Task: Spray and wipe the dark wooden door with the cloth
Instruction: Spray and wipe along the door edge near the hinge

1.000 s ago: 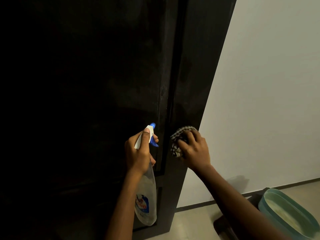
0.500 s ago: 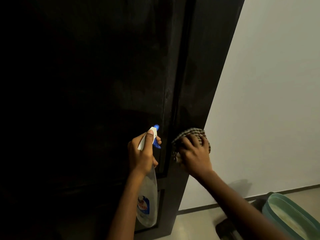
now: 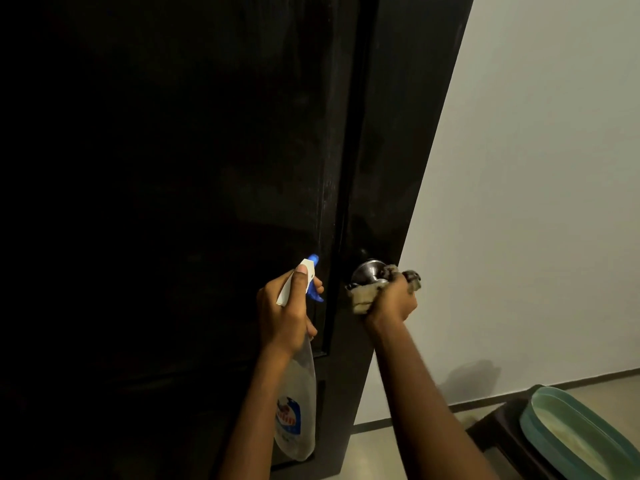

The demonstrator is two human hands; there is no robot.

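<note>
The spray bottle is gripped by the left hand. The forearm is raised, the thumb is laid along the white head, and a finger is curled on the blue trigger. The nozzle is pointed at the dark wooden door. The cloth is clenched in the right hand and bunched against the metal door knob near the door's right edge. Half a second ago the knob was covered by the cloth under flatter fingers; now it is bared.
</note>
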